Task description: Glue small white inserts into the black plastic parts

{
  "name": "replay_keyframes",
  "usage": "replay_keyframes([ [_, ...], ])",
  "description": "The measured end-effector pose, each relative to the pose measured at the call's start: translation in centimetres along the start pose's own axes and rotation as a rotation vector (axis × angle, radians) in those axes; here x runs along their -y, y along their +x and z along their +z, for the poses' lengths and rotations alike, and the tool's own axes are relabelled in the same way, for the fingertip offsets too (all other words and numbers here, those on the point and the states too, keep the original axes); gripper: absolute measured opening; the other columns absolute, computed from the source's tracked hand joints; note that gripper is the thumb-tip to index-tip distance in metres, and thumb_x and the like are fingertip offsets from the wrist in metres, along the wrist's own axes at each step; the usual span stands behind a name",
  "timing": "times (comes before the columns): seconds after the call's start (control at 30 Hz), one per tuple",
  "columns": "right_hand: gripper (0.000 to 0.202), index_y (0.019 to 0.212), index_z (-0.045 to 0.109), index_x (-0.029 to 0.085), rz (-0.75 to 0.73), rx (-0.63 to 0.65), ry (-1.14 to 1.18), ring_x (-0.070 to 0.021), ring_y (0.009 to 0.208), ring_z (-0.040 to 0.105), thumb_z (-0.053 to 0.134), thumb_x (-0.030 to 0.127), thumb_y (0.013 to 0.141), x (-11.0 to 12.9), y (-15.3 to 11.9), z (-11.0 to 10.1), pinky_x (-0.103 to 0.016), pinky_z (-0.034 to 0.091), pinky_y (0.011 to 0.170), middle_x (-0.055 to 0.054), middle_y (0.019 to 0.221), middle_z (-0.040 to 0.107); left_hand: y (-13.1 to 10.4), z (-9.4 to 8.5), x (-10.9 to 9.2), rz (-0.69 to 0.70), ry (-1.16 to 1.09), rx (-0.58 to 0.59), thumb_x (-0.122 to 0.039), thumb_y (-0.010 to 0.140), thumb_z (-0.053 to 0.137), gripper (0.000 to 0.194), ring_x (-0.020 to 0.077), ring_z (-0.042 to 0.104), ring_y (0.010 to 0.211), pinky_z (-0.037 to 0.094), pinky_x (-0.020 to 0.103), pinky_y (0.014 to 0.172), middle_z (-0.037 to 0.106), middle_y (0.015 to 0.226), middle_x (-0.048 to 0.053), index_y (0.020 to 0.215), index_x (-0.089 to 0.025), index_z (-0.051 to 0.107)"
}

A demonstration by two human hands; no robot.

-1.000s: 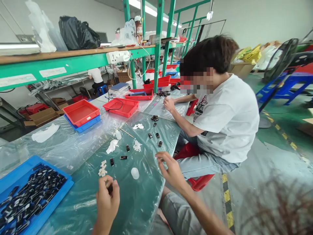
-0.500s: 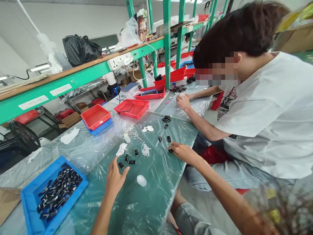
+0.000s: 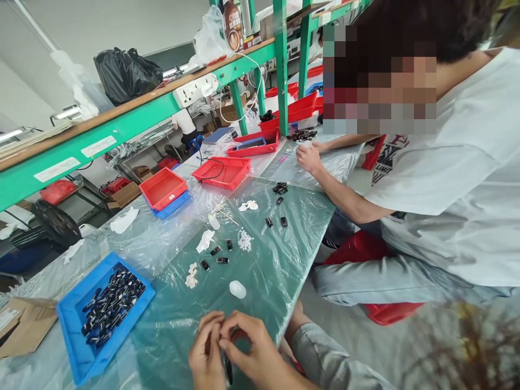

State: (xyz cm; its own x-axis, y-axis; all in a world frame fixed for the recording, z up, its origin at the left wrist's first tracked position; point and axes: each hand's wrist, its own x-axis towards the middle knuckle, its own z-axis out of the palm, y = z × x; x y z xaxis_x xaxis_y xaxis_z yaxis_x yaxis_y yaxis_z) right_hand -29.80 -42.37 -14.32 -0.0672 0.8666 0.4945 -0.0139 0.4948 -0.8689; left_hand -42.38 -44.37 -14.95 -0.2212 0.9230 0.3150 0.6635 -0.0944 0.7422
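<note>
Black pc in L hand, right of blue tray, fingers curled narrow round it; pc mostly hidden. R hand touching L hand, also right of tray, thumb + index tips close together at L fingertips; can't tell if anything's btwn. Tray has heap of blk units. Right of tray, going outward: white disc, cream bits, 4 loose blk pcs, white granules. Red bin beyond tray, stacked on blue bin. Co-worker seated far right of tray.
</note>
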Motion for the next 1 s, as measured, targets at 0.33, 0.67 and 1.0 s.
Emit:
replay_keyframes([
  [0.33,0.038,0.114,0.062,0.035,-0.054,0.11,-0.333,-0.0282,0.096,0.074,0.056,0.012,0.084,-3.4,-11.1,-4.5,-0.043,0.068,0.079,-0.005,0.105,0.07,-3.8,-4.4,4.2,-0.013,0.257,-0.052,-0.035,0.1,0.049,0.021,0.0214,0.065,0.105,0.054,0.046,0.097,0.067,0.103,0.006,0.098,-0.019,0.062],
  [0.67,0.038,0.119,0.065,0.018,0.077,0.091,-0.492,-0.0283,0.113,0.066,0.072,0.025,0.082,-8.3,0.8,-5.5,-0.045,0.055,0.1,-0.011,0.117,0.068,-6.2,-3.2,4.8,-0.057,0.312,0.259,-0.036,0.091,0.056,0.017,0.0303,0.074,0.084,0.061,0.042,0.073,0.072,0.083,0.004,0.079,-0.028,0.064],
  [1.0,0.021,0.098,0.063,0.021,0.192,-0.006,-0.146,-0.0163,0.079,0.071,0.071,0.029,0.08,-5.2,1.3,-5.1,-0.029,0.061,0.076,0.001,0.086,0.071,1.3,-4.4,0.3,0.078,0.006,0.23,-0.05,0.095,0.049,0.025,0.0202,0.069,0.051,0.059,0.029,0.047,0.073,0.066,-0.002,0.095,-0.028,0.061],
])
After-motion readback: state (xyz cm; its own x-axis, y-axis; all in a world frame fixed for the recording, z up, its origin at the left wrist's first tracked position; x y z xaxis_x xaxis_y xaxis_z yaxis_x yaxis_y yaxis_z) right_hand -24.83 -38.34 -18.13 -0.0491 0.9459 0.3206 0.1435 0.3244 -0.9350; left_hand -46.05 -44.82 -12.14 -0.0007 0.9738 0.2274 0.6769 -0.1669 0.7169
